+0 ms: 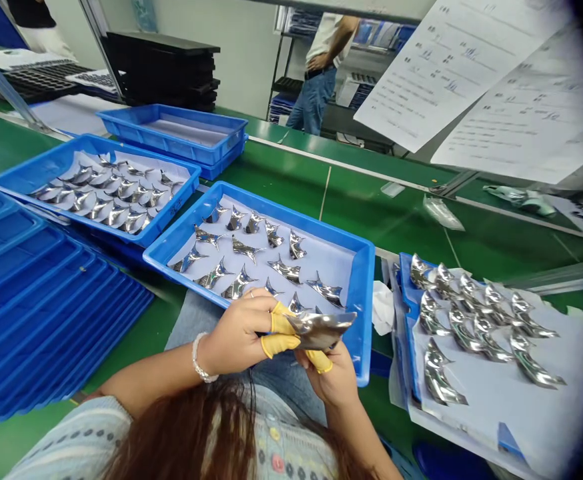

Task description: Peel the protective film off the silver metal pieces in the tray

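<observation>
A shiny curved metal part [321,328] with pointed corners is held up close to my body, over the near edge of a blue tray [366,300]. My left hand [244,330], wearing yellow finger cots, pinches its left end between thumb and fingers. From below, my right hand [334,373] grips the right side, also with a yellow finger cot; some of its fingers are hidden behind the part. Similar metal parts [285,269] lie in loose rows on white paper in the tray beneath.
To the right, paper-lined trays carry more metal parts [481,333]. Another filled blue tray [171,220] is at the left, beside stacked blue trays [46,300]. Empty-looking trays [171,140] stand behind. Written sheets [441,73] hang upper right. A person [319,67] stands beyond the bench.
</observation>
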